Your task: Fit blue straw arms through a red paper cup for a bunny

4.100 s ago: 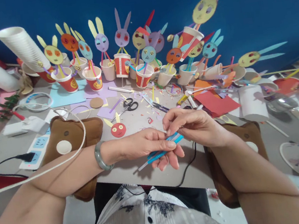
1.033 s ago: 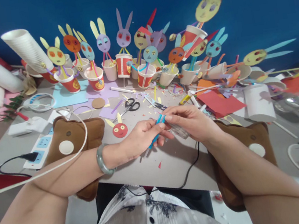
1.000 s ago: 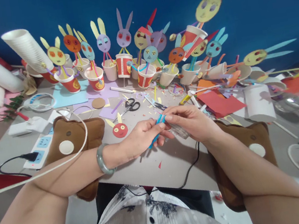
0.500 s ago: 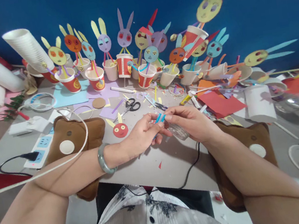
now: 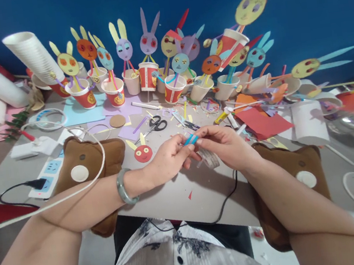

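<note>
Small blue paper pieces (image 5: pixel 191 139) are pinched between the fingertips of my left hand (image 5: pixel 173 154) and my right hand (image 5: pixel 226 145), above the middle of the table. Under my right fingers hangs a clear, ring-shaped item (image 5: pixel 211 159) that looks like a roll of tape; part of it is hidden by the hand. Left of my hands lies a red paper rabbit face (image 5: pixel 143 153) with yellow ears. Just beyond my fingertips lie scissors with dark handles (image 5: pixel 191 124), and black-handled scissors (image 5: pixel 157 123) sit farther left.
Paper cups (image 5: pixel 175 89) with paper rabbit figures line the back by the blue wall. Brown cushions (image 5: pixel 97 161) lie beside both forearms. A white cable (image 5: pixel 102 154) arches over my left forearm near a power strip (image 5: pixel 49 174). Red paper (image 5: pixel 263 122) lies at right.
The blue pieces have turned to lie flatter and closer together between my fingertips. The clear roll has tilted under my right hand. Both hands stay in nearly the same place.
</note>
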A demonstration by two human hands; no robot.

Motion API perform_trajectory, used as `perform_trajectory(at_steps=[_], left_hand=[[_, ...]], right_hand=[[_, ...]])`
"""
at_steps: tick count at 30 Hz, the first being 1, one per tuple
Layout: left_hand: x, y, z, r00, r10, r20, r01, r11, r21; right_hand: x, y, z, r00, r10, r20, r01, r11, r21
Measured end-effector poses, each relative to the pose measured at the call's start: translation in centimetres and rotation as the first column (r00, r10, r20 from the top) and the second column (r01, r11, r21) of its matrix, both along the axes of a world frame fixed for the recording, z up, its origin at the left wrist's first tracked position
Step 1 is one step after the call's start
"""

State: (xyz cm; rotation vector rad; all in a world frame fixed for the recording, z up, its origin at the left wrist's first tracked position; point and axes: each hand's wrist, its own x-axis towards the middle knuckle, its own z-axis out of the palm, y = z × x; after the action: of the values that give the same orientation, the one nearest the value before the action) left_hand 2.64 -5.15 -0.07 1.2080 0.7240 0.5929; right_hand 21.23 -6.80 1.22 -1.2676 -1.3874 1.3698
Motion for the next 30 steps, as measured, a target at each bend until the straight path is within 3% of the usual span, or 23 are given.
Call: perform_trajectory(at_steps=[6,11,17,30], left_hand=[[-0.03,0.0,-0.27,1.0,0.015,-0.023,-0.015,0.999,0.031],[-0.03,0.0,-0.8,0.999,0.004,0.049,-0.006,0.999,0.051],[-0.08,0.03,-0.72,0.996,-0.002,0.084,0.001,1.0,0.019],[0.11,-0.34,-0.51,0.995,0.032,0.099,-0.025,0.998,-0.065]], right_hand=[[0.09,0.02,-0.33,0.997,-0.058,0.053,0.057,0.998,0.012],[0.34,0.09,-0.04,1.0,0.007,0.017,-0.007,1.0,-0.011],[0.42,0.07,0.02,0.995,0.028,-0.091,-0.033,0.998,-0.049],[0.58,0.03,-0.55,0.999,-0.001,-0.043,-0.001,0.998,-0.064]])
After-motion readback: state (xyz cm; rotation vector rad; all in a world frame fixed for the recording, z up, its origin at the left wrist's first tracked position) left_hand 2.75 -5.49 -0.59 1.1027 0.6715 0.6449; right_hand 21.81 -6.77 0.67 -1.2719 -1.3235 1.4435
